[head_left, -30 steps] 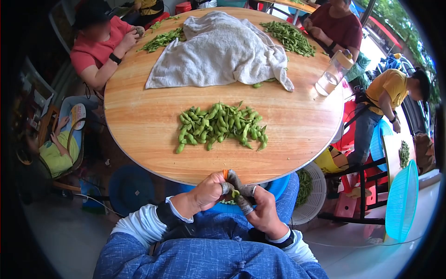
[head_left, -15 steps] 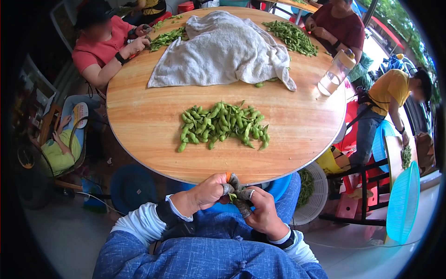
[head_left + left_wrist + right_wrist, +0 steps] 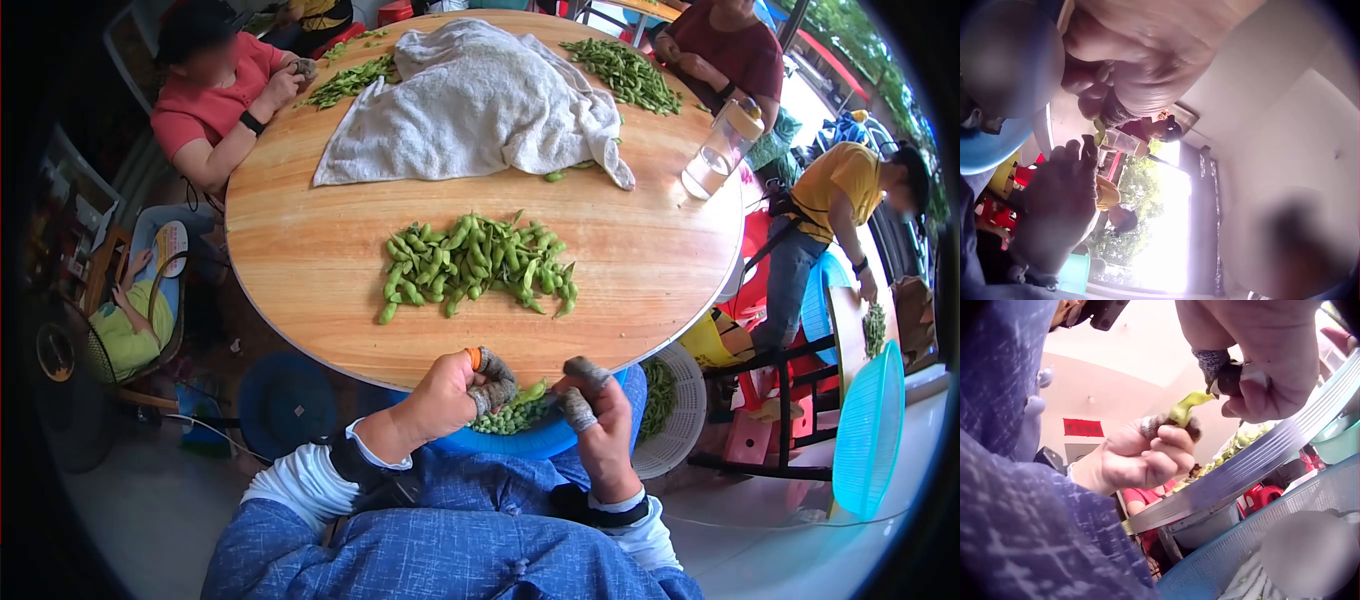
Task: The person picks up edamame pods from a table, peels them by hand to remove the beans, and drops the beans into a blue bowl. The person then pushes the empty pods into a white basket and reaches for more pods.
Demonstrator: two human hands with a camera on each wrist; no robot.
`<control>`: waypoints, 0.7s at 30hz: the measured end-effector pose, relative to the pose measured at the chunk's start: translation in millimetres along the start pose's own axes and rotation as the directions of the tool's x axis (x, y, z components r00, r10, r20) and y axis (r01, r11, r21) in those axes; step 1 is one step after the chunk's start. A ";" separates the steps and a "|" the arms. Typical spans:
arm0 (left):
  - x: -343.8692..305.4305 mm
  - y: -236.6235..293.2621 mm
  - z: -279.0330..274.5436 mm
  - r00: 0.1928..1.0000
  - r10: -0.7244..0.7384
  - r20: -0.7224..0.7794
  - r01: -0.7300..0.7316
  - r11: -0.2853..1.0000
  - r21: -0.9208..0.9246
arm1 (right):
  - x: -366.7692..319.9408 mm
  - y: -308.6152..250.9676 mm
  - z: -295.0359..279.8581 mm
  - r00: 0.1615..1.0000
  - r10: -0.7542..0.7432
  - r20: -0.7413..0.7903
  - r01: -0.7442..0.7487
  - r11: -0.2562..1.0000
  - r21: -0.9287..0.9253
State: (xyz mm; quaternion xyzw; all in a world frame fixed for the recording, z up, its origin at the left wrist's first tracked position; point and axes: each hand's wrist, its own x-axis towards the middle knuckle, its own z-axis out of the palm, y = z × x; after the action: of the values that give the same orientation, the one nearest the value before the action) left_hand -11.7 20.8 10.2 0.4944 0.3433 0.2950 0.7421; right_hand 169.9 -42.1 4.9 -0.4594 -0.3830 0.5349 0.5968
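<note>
My left hand (image 3: 440,402), with grey tape around thumb and forefinger and an orange band, pinches a green edamame pod (image 3: 531,392). That pod (image 3: 1186,411) points toward the right hand in the right wrist view. My right hand (image 3: 606,440) is to its right, taped thumb and forefinger parted, the other fingers curled in. Its fingertips are near the pod's tip, a small gap showing in the head view. Below both hands a blue basin (image 3: 545,444) in front of my lap holds shelled green beans (image 3: 505,417). Ahead on the table (image 3: 330,290) lies a pile of edamame pods (image 3: 475,265).
A white towel (image 3: 470,110) covers the table's middle, with a clear bottle (image 3: 715,160) at its right. More pods (image 3: 625,75) lie at the far side. A white basket (image 3: 685,410) stands at my right, a dark blue tub (image 3: 287,405) at my left. Several people sit around.
My hands were together on a pod and have come apart, the right one moving to the right. The left keeps a pod, and the beans in the basin now show between the hands.
</note>
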 end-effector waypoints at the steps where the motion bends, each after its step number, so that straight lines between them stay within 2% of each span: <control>1: -0.3 0.5 1.9 0.999 0.031 -0.023 -0.028 0.994 0.101 | -1.5 -7.7 3.5 0.999 -0.016 -0.031 0.014 0.998 -0.066; 3: -0.8 3.1 7.9 0.994 0.096 -0.054 -0.075 0.951 0.300 | -5.5 -17.4 6.0 0.991 -0.118 0.057 0.130 0.948 -0.292; 5: -0.8 3.4 9.6 0.997 0.076 -0.021 -0.067 0.956 0.285 | -5.6 -17.6 7.2 0.972 -0.171 0.162 0.227 0.859 -0.458; 6: -0.8 3.4 9.9 0.998 0.068 -0.006 -0.063 0.958 0.278 | -5.8 -18.3 9.7 0.981 -0.109 0.160 0.175 0.848 -0.500; 11: -2.4 0.1 6.3 0.998 0.027 0.052 -0.033 0.992 0.119 | -3.6 -1.9 7.0 0.973 0.047 0.227 0.008 0.972 -0.233; 18: -2.3 6.5 7.6 0.994 -0.009 0.111 0.008 1.000 0.008 | -2.3 -7.5 5.3 0.950 0.107 0.294 -0.075 0.990 -0.120; 20: -1.2 7.2 6.4 0.986 -0.099 0.138 0.112 0.989 -0.092 | -1.7 -0.1 0.6 0.945 0.117 0.306 -0.089 0.990 -0.106; 21: -0.9 7.5 5.7 0.978 -0.142 0.154 0.164 0.976 -0.141 | -0.4 1.3 -0.9 0.930 0.173 0.324 -0.178 0.984 -0.015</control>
State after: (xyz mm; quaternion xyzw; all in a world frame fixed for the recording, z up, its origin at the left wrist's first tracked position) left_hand -8.4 19.6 19.0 0.4280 0.3026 0.2260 0.8211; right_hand 170.3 -42.6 3.4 -0.3936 -0.4293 0.6569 0.4789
